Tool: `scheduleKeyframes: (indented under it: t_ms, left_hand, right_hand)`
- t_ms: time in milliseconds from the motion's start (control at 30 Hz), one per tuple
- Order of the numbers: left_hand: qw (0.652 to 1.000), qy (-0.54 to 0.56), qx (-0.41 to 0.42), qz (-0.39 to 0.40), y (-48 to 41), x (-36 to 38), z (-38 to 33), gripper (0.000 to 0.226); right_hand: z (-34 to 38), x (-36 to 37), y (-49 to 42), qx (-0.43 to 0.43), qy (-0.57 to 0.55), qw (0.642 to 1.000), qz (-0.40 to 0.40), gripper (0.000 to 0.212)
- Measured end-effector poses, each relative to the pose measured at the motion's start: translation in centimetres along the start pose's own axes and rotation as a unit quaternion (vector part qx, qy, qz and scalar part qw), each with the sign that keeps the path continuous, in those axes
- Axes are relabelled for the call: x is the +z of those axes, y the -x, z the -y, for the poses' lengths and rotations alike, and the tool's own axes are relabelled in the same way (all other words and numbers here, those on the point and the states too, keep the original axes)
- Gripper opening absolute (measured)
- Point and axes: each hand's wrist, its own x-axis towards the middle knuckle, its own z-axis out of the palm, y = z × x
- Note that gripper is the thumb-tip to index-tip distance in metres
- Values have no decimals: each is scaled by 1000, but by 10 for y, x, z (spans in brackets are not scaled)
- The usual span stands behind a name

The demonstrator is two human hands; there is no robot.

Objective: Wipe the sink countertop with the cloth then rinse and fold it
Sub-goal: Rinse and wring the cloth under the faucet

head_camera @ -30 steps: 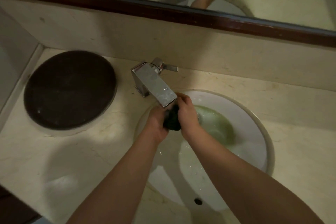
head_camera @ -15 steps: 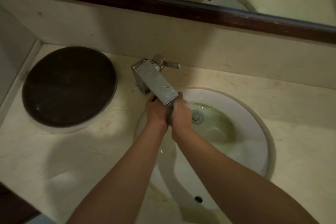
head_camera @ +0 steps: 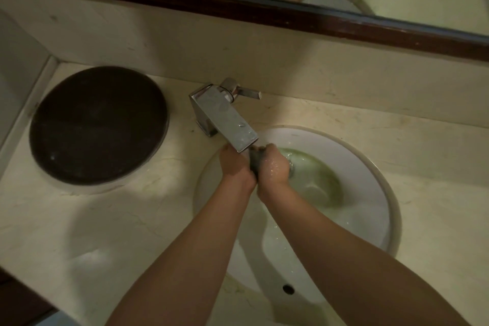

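My left hand (head_camera: 234, 164) and my right hand (head_camera: 274, 167) are pressed together over the white sink basin (head_camera: 370, 182), right under the spout of the chrome faucet (head_camera: 225, 116). A dark cloth (head_camera: 254, 161) is squeezed between both palms; only a narrow strip of it shows. My right hand looks wet, with droplets on it. Greenish water pools around the drain (head_camera: 291, 167) at the basin's bottom. The beige marble countertop (head_camera: 92, 219) surrounds the basin.
A dark round lid or tray (head_camera: 98, 124) lies on the counter to the left of the faucet. The faucet lever (head_camera: 247, 92) points right. A dark-framed mirror (head_camera: 238, 5) runs along the back wall. An overflow hole (head_camera: 288, 288) sits at the basin's near side.
My hands moved up under the faucet spout and closed tighter on the cloth, which now shows far less than a second ago.
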Motion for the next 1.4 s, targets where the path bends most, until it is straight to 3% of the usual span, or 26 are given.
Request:
scheduleKeyframes:
  t_ms: [67, 133, 233, 300, 567, 633, 800, 900, 1033, 1067, 1167, 1200, 1300, 1400]
  left_hand:
    - [999, 39, -15, 14, 8, 1, 1, 20]
    - [1000, -1, 11, 9, 12, 0, 4, 8]
    - [999, -32, 26, 25, 9, -8, 7, 56]
    - [995, -69, 43, 55, 12, -9, 6, 67]
    - [974, -184, 131, 27, 15, -9, -4, 14]
    - [963, -229, 145, 0, 18, -9, -9, 13]
    - [915, -373, 153, -26, 22, -9, -15, 16]
    - [855, -507, 107, -13, 25, -15, -23, 49]
    - [819, -568, 73, 45, 20, -36, -31, 54]
    - [826, -554, 91, 50, 22, -39, -32, 51]
    - [897, -402, 166, 83, 35, -33, -28, 32]
    - [906, -375, 174, 88, 39, -28, -26, 24]
    - [945, -283, 150, 66, 35, -20, -22, 26]
    - [971, -190, 137, 50, 25, -21, -17, 15]
  right_hand:
    - [0, -5, 0, 61, -66, 995, 53, 26]
    - [2, -14, 1, 98, -102, 987, 82, 34]
    - [2, -19, 2, 110, -62, 988, 89, 48]
    - [2, -16, 4, 103, -92, 986, 99, 41]
    - [-13, 2, -7, 80, -5, 995, 54, 16]
    - [-17, 4, -7, 76, 6, 994, 72, 14]
    - [-23, 4, -7, 80, -21, 992, 91, 21]
    - [-22, 0, -8, 90, -44, 989, 106, 40]
    - [-11, -9, -15, 68, -77, 987, 123, 22]
    - [-10, -9, -17, 66, -82, 986, 132, 23]
    - [-13, -2, -13, 44, -29, 990, 130, 27]
    - [-16, 1, -12, 40, -10, 990, 138, 32]
    - [-17, 0, -2, 16, 37, 982, 182, 18]
    - [-13, -2, 3, 44, -5, 984, 170, 24]
